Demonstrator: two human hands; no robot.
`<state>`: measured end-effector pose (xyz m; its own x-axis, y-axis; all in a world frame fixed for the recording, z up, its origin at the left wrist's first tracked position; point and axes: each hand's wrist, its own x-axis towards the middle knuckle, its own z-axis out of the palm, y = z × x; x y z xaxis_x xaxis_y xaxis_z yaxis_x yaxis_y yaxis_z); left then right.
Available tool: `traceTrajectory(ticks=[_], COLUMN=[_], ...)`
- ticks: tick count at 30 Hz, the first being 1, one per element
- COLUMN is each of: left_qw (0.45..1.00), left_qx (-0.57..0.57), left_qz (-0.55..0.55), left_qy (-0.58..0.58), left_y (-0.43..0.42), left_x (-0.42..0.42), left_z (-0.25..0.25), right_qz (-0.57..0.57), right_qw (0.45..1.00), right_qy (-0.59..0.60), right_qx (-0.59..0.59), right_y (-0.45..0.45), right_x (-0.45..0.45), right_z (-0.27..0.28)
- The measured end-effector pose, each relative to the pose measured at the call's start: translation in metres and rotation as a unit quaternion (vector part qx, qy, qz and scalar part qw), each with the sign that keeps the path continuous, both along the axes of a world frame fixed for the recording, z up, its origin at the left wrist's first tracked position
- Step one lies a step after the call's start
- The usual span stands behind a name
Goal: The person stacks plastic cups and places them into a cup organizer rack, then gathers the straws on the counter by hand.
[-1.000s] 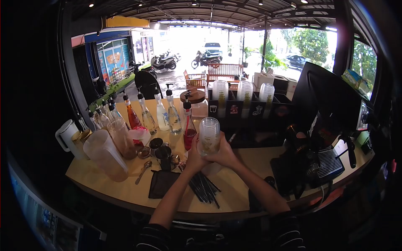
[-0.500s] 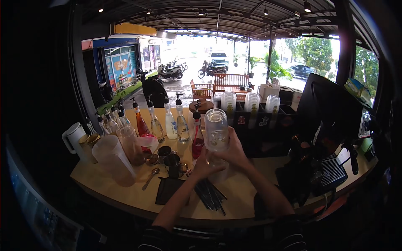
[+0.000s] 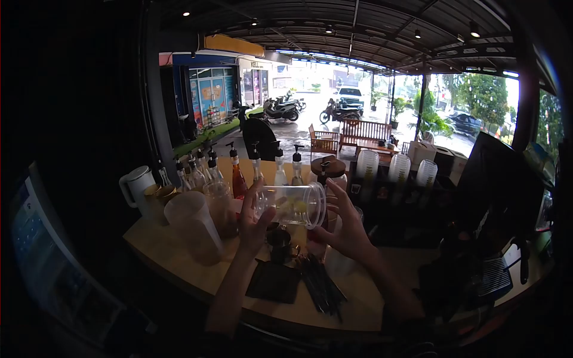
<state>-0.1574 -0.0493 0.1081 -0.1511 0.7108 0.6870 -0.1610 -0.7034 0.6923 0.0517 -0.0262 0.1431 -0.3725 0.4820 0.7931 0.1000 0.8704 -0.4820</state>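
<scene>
Counter edge [image 3: 286, 317] runs below forearms [image 3: 230, 289]; left hand [image 3: 252, 224] clasps sideways cup [image 3: 286, 204], right hand [image 3: 346, 230] spread at rim [image 3: 322, 204].

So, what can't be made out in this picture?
All in the head view:
Cup: print too blurred to read.
Cup's closed end: partly covered by the left hand.
White bottle: lower part behind the cup, so not clear.
Straws: too dark and bunched to count.
Truck outside: too small for its plate to be read.

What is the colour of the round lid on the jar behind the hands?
The lid is brown; it shows best in the head view.
</scene>
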Motion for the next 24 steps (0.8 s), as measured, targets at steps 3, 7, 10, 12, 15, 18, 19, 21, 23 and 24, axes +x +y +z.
traceTrajectory(ticks=[3,7,10,12,15,18,19,21,23,24], left_qw=[0.995,0.982,0.992,0.99,0.988,0.987,0.987,0.989,0.99,0.99], left_qx=[-0.04,-0.089,-0.063,-0.054,-0.045,-0.046,-0.046,-0.04,-0.034,-0.034], left_qz=[-0.034,-0.071,-0.054,-0.08,-0.112,-0.12,-0.122,-0.121,-0.119,-0.12], left_qy=[-0.088,-0.148,-0.097,-0.103,-0.1,-0.093,-0.095,-0.079,-0.064,-0.064], left_y=[-0.003,-0.007,-0.001,-0.001,-0.002,0.001,0.003,0.006,0.009,0.009], left_x=[-0.008,-0.005,-0.005,-0.002,0.003,0.006,0.007,0.007,0.009,0.011], left_z=[-0.023,-0.042,-0.055,-0.056,-0.052,-0.052,-0.052,-0.052,-0.052,-0.049], right_qz=[0.105,0.165,0.167,0.17,0.171,0.165,0.163,0.162,0.161,0.159], right_qw=[0.979,0.966,0.956,0.952,0.947,0.946,0.944,0.943,0.941,0.941], right_qy=[-0.076,0.06,0.08,0.083,0.082,0.082,0.086,0.091,0.097,0.093], right_qx=[-0.157,-0.191,-0.229,-0.242,-0.259,-0.268,-0.273,-0.277,-0.281,-0.285], right_y=[0.013,0.006,0.008,0.007,0.008,0.009,0.009,0.008,0.008,0.008], right_x=[-0.002,-0.012,-0.007,-0.007,-0.003,-0.001,-0.001,0.001,0.004,0.006], right_z=[-0.032,-0.045,-0.039,-0.033,-0.032,-0.032,-0.032,-0.031,-0.03,-0.03])
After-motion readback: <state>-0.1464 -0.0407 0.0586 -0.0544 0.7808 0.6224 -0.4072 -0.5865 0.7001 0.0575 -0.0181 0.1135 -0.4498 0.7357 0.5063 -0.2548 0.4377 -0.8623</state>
